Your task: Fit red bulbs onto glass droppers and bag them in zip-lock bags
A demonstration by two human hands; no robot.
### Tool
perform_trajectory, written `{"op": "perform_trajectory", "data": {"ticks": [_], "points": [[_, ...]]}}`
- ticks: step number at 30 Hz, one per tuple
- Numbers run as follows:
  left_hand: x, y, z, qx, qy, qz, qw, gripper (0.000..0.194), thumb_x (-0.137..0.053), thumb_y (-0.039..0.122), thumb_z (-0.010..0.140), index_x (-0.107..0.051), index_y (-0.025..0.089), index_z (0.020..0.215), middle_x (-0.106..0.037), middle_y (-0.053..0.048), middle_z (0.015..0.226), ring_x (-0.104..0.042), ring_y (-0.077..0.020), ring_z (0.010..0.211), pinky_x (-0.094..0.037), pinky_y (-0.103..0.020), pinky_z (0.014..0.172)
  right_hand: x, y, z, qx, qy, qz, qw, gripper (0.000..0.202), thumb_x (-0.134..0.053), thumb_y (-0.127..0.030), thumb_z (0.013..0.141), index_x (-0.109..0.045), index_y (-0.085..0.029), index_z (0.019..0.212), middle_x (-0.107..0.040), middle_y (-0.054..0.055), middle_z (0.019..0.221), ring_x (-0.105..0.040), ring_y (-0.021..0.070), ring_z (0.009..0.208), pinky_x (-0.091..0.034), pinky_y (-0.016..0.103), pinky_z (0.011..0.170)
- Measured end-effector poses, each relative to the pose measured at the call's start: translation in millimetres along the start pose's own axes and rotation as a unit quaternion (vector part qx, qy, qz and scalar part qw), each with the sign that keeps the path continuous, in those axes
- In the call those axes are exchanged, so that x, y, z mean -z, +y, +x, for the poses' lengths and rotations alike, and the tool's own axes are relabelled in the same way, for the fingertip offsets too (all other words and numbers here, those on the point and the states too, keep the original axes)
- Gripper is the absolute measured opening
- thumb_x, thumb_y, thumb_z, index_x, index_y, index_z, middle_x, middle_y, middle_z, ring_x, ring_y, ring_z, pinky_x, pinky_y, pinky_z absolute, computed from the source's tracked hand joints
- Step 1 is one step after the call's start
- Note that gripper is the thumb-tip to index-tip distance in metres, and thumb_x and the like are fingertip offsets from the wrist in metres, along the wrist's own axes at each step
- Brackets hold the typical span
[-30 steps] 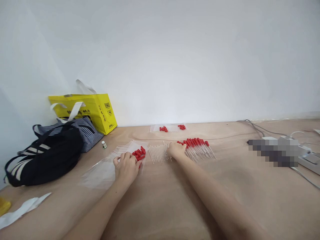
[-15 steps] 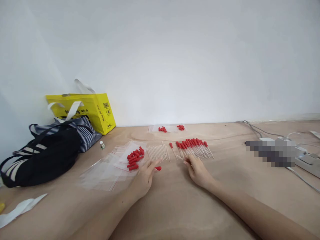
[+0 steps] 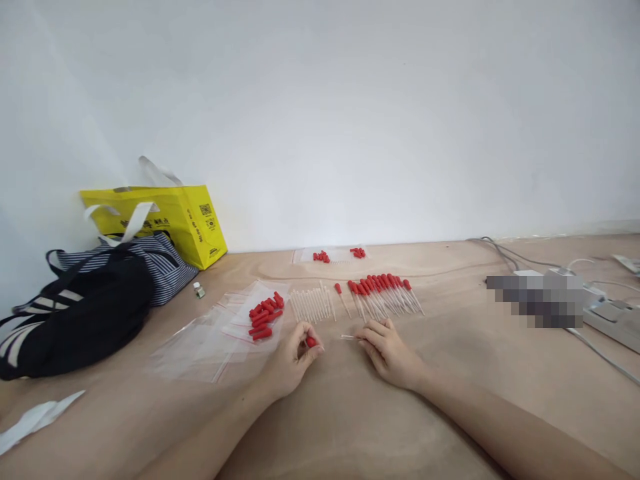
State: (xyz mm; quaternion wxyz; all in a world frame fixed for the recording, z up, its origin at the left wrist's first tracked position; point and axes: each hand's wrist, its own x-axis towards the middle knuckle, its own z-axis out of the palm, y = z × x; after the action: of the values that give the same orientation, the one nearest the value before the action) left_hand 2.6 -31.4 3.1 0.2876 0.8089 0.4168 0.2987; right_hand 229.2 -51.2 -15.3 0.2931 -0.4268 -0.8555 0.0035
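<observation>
- White paper (image 3: 37, 420) lies crumpled at the lower left edge of the frame, on the wooden table (image 3: 310, 420).
- The left hand (image 3: 287, 361), just below the centre of the frame, is curled, pinching a red cap (image 3: 311, 342) between thumb and fingers.
- The right hand (image 3: 394, 353), right of the left hand and apart from it, has its thumb and fingers pressed together on a thin pale tube (image 3: 347, 337), whose free end points left towards the red cap.
- Clear zip bags (image 3: 185, 353) overlap left of the left hand; a pile of loose caps (image 3: 262, 333), also red, lies on their right part.
- Bare tubes (image 3: 314, 305) stand out in a row beyond the hands, lying side by side near the centre.
- One capped tube (image 3: 338, 289) lies just right of that row, slanting, its red end away from the person.
- A bunch of capped tubes (image 3: 384, 281) lies beyond the right hand, red ends at the far side.
- At the left, a black bag (image 3: 110, 313) lies against a striped bag (image 3: 173, 267); a small bottle (image 3: 199, 291) is near them.
- At the right edge are a power strip (image 3: 613, 320), cables (image 3: 505, 253) and a pixelated dark object (image 3: 537, 303).
- A yellow bag (image 3: 205, 227) stands behind the striped one.
- A far clear bag (image 3: 343, 253) with two red clusters (image 3: 358, 253) lies near the wall (image 3: 350, 133).
</observation>
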Motion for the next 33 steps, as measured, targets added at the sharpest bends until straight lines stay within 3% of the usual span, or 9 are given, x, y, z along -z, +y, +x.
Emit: {"op": "perform_trajectory", "data": {"ticks": [3, 8, 10, 13, 16, 21, 33], "points": [[0.1, 0.0, 1.2, 0.008, -0.034, -0.027, 0.999, 0.010, -0.053, 0.023, 0.073, -0.044, 0.018, 0.075, -0.053, 0.001, 0.077, -0.048, -0.0113, 0.063, -0.040, -0.024, 0.060, 1.2, 0.3, -0.2, 0.001, -0.005, 0.006, 1.000, 0.020, -0.036, -0.013, 0.085, -0.052, -0.019, 0.094, -0.057, 0.004, 0.082, -0.051, 0.0135, 0.075, -0.031, 0.027, 0.070], [13.9, 3.6, 0.4, -0.029, -0.029, 0.074, 0.996, 0.008, -0.052, 0.018, 0.071, -0.047, 0.018, 0.066, -0.053, 0.001, 0.072, -0.049, -0.0131, 0.067, -0.040, -0.025, 0.063, 1.3, -0.5, 0.1, -0.007, -0.015, 0.019, 1.000, 0.020, -0.035, -0.014, 0.085, -0.053, -0.018, 0.094, -0.057, 0.005, 0.083, -0.051, 0.0146, 0.076, -0.030, 0.028, 0.071], [21.8, 4.4, -0.8, -0.027, -0.048, 0.096, 0.994, 0.003, -0.055, 0.018, 0.070, -0.053, 0.018, 0.073, -0.055, 0.000, 0.075, -0.052, -0.0146, 0.070, -0.041, -0.026, 0.065, 1.4, -0.4, 0.2, -0.010, -0.017, 0.025, 1.000, 0.020, -0.035, -0.014, 0.085, -0.053, -0.018, 0.093, -0.057, 0.005, 0.083, -0.051, 0.0147, 0.075, -0.030, 0.029, 0.071], [28.3, 3.3, -2.3, -0.047, -0.075, 0.113, 0.990, 0.014, -0.054, 0.018, 0.073, -0.060, 0.021, 0.085, -0.057, -0.002, 0.089, -0.054, -0.0156, 0.079, -0.041, -0.028, 0.072, 2.6, -0.7, 0.4, -0.012, -0.021, 0.029, 0.999, 0.020, -0.034, -0.014, 0.085, -0.053, -0.017, 0.092, -0.056, 0.005, 0.082, -0.050, 0.0146, 0.075, -0.029, 0.029, 0.071], [23.8, 1.9, -2.8, -0.070, -0.072, 0.130, 0.986, 0.015, -0.048, 0.018, 0.078, -0.063, 0.021, 0.081, -0.058, -0.002, 0.087, -0.055, -0.0152, 0.081, -0.041, -0.027, 0.073, 4.2, -3.8, 0.8, -0.014, -0.021, 0.030, 0.999, 0.021, -0.035, -0.015, 0.085, -0.054, -0.018, 0.092, -0.057, 0.005, 0.082, -0.050, 0.0146, 0.076, -0.028, 0.030, 0.071], [4.5, 2.6, -1.7, -0.055, 0.003, 0.140, 0.989, 0.010, -0.047, 0.022, 0.080, -0.056, 0.019, 0.084, -0.060, -0.001, 0.081, -0.054, -0.0168, 0.080, -0.040, -0.032, 0.075, 2.3, -14.0, 1.2, -0.015, -0.004, 0.035, 0.999, 0.019, -0.037, -0.015, 0.084, -0.055, -0.018, 0.088, -0.058, 0.003, 0.080, -0.048, 0.0131, 0.072, -0.027, 0.031, 0.073], [-5.8, 2.4, -1.8, -0.058, 0.022, 0.131, 0.989, 0.012, -0.045, 0.027, 0.082, -0.056, 0.021, 0.085, -0.062, 0.000, 0.080, -0.055, -0.0172, 0.078, -0.039, -0.031, 0.073, -7.2, -23.7, 4.1, -0.005, 0.026, 0.041, 0.999, 0.019, -0.038, -0.014, 0.083, -0.055, -0.018, 0.088, -0.058, 0.002, 0.077, -0.045, 0.0122, 0.067, -0.025, 0.029, 0.071]]}}
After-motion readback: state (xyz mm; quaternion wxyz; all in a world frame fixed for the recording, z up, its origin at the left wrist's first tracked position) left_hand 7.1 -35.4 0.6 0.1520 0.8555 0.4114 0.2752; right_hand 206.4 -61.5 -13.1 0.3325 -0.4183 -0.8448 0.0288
